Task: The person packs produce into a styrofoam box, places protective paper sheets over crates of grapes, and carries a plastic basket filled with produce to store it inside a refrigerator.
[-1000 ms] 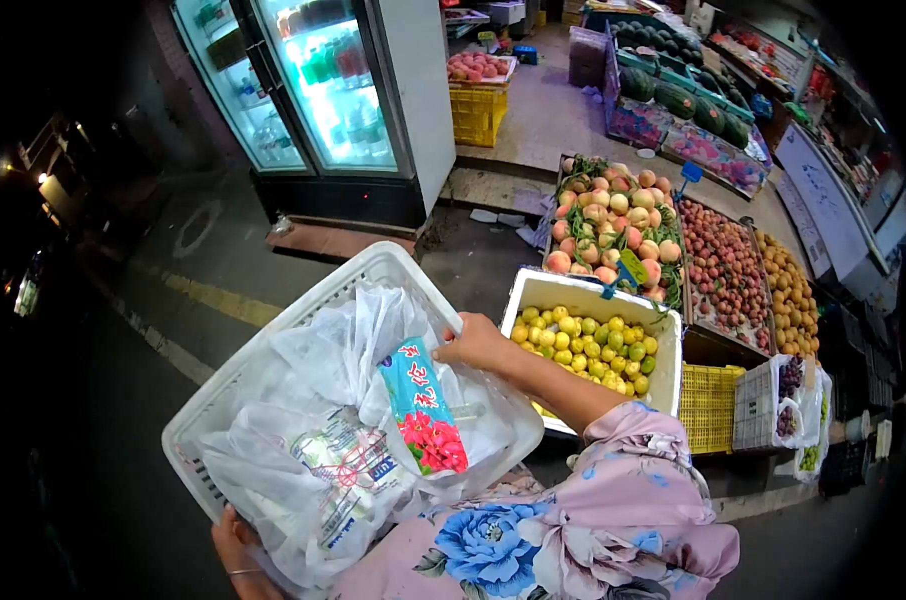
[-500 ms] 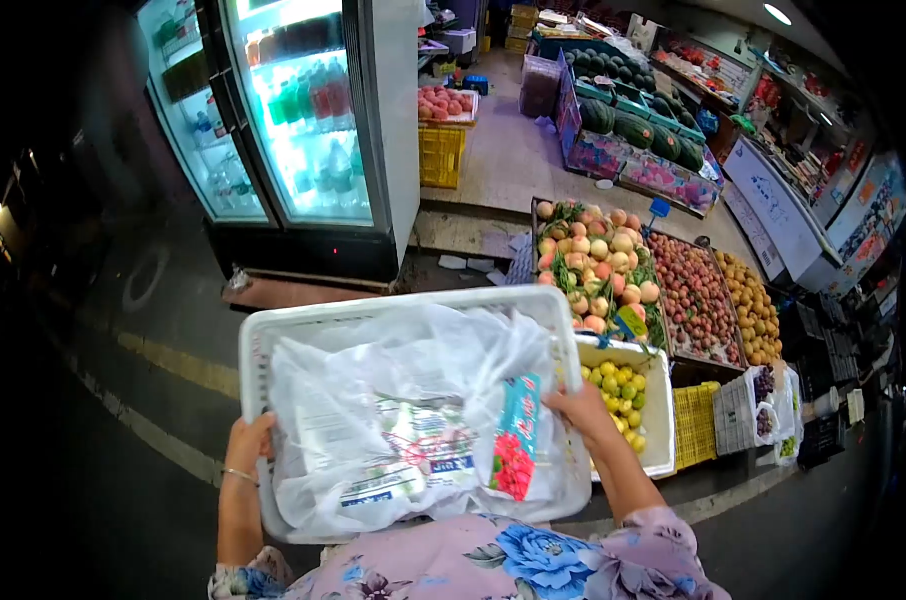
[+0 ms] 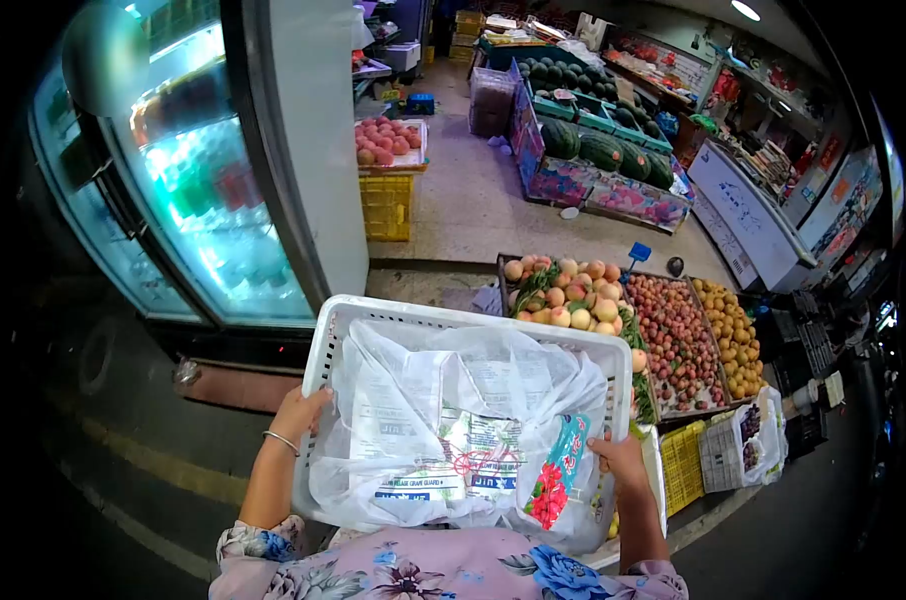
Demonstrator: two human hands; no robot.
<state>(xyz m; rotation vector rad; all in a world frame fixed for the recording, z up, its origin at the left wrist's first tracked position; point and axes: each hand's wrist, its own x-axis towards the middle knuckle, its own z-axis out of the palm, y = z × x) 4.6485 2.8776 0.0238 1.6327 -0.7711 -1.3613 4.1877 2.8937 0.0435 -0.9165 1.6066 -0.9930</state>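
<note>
A white plastic basket [image 3: 473, 314] with slotted walls is held level in front of my body. White translucent plastic [image 3: 398, 375] lines it, over printed paper sheets [image 3: 473, 450] with grape guard lettering and a teal label [image 3: 563, 460] showing red fruit. My left hand [image 3: 303, 412] is closed on the basket's left side. On the right side, my right hand [image 3: 618, 458] grips the rim, thumb over the edge. Fingers on the outer side of the basket are partly hidden.
Just beyond the basket stand trays of peaches [image 3: 573, 295], small red fruit [image 3: 668, 335] and brown round fruit [image 3: 728, 325]. A lit drinks fridge [image 3: 213, 190] rises on the left. Watermelons [image 3: 601, 152] sit farther back, past a step [image 3: 438, 265]. Crates [image 3: 685, 468] line the right.
My view has shifted, with the fridge farther left and nearer. The basket, still in both hands, now sits more to the right in view and overlaps the yellow fruit box and part of the peaches.
</note>
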